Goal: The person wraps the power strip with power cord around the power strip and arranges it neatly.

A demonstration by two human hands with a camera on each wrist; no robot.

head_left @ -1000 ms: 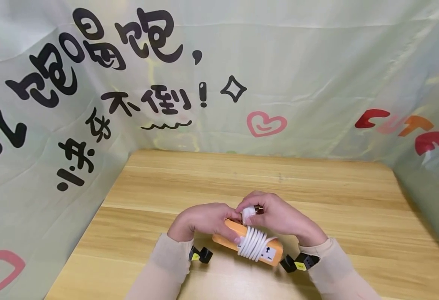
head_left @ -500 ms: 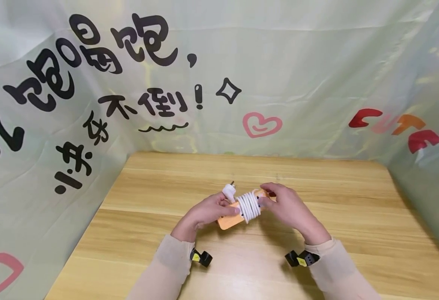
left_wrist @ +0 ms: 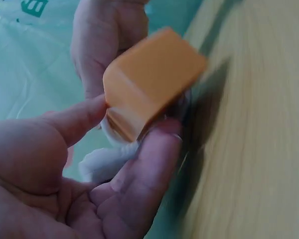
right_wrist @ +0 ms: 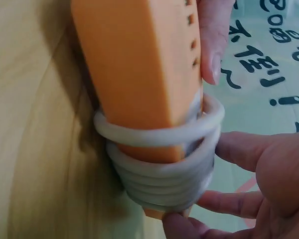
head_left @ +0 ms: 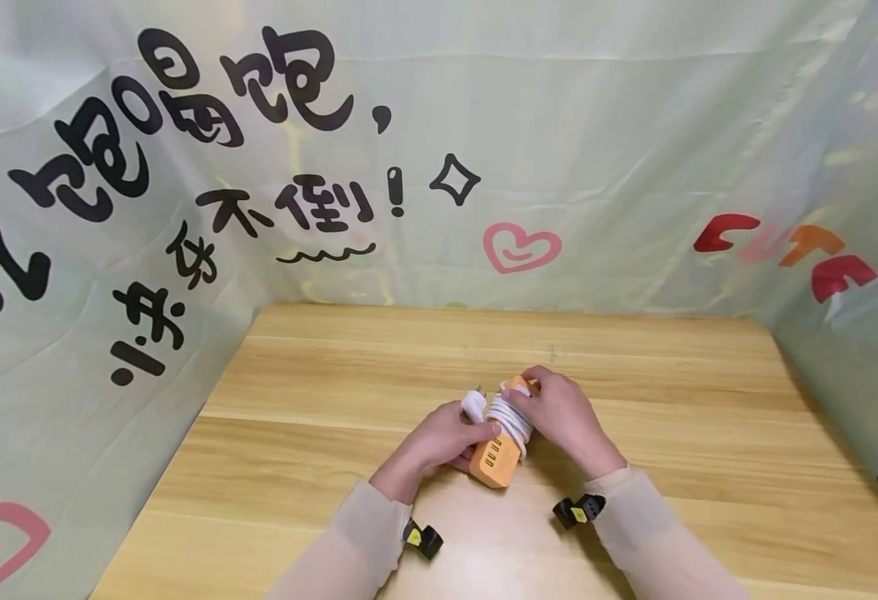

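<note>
An orange power strip (head_left: 491, 468) is held between both hands above the table. White cord (head_left: 512, 423) is wound around its middle in several loops. My left hand (head_left: 446, 435) pinches the near end between thumb and fingers; the left wrist view shows its plain orange end face (left_wrist: 162, 72). Beside that thumb, the white plug (head_left: 474, 405) sticks out with its prongs pointing away. My right hand (head_left: 560, 414) grips the far end, thumb near the cord loops. In the right wrist view a row of dark slots (right_wrist: 192, 45) runs along one face.
The wooden table (head_left: 318, 467) spreads around the hands. A pale cloth backdrop (head_left: 596, 125) with black lettering, a pink heart (head_left: 521, 247) and coloured letters rises behind it and along both sides.
My right hand has gone from the plug to the strip's far end. The strip has moved away from me and turned, its slotted near end now pointing towards me.
</note>
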